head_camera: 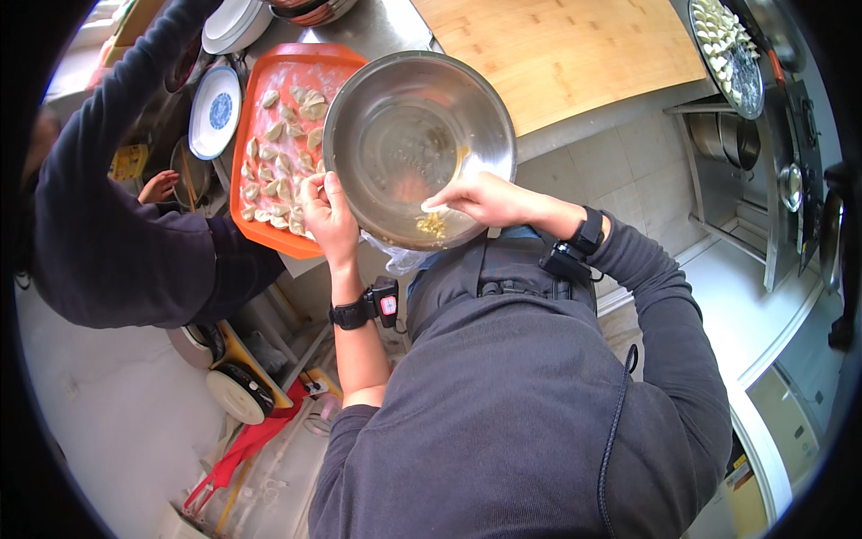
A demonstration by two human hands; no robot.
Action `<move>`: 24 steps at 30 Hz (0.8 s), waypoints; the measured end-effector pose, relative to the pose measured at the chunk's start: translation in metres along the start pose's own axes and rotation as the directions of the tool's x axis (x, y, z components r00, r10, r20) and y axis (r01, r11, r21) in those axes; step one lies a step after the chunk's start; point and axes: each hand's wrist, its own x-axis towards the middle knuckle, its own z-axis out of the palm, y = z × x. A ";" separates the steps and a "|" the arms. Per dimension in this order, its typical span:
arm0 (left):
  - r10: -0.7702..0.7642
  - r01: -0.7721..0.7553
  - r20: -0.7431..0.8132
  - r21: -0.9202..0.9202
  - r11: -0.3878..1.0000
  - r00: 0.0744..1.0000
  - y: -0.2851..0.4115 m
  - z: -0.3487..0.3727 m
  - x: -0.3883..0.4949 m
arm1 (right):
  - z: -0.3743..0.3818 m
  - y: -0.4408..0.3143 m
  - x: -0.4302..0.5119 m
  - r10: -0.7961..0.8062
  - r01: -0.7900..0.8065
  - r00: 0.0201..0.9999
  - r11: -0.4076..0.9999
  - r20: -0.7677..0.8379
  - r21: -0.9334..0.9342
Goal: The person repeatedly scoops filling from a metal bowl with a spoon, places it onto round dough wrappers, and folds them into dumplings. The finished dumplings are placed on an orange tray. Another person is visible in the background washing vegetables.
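A wide stainless steel bowl [404, 101] is in front of me, tilted so that its inside faces me. My left hand [328, 215] grips the rim on its left side, fingers outside and thumb along the edge. Inside the bowl, my right hand [488, 201] reaches down from the right with its fingers pinched together. At those fingertips is a small white thing [429, 207], too small to name. Just below it lies a clump of yellowish minced filling [432, 226] on the lower wall. Thin smears of food cling to the bowl's base and right side.
An orange tray [252, 226] of floured dumplings [273, 131] stands left of the bowl. Behind is a wooden board [572, 54]. A round tray [747, 87] of dumplings lies far right. At left are another person [128, 222] and an oval plate [209, 131].
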 end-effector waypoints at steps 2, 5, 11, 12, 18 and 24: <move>-0.005 0.005 -0.002 0.005 1.000 1.000 -0.001 -0.001 0.001 | 0.002 0.001 -0.005 -0.176 0.176 0.984 0.984 0.003 0.025; -0.032 0.032 -0.007 -0.018 0.999 0.999 -0.004 -0.001 0.002 | 0.005 0.005 -0.011 -0.298 0.314 0.944 0.944 0.138 -0.107; -0.044 0.043 -0.032 -0.032 0.999 0.999 -0.009 -0.001 0.005 | -0.004 0.018 -0.010 -0.007 -0.011 0.994 0.986 -0.111 -0.164; -0.045 0.044 -0.034 -0.023 0.999 0.998 -0.009 -0.001 0.004 | -0.007 0.021 -0.010 0.194 -0.192 0.969 0.981 -0.150 0.028; -0.047 0.046 -0.023 -0.051 0.998 0.999 -0.008 0.000 0.003 | 0.007 0.031 0.009 0.262 -0.306 0.945 0.920 -0.197 -0.244; -0.030 0.030 -0.010 -0.035 0.999 0.999 -0.005 -0.001 0.001 | 0.029 0.013 0.018 0.308 -0.299 0.951 0.942 0.035 -0.152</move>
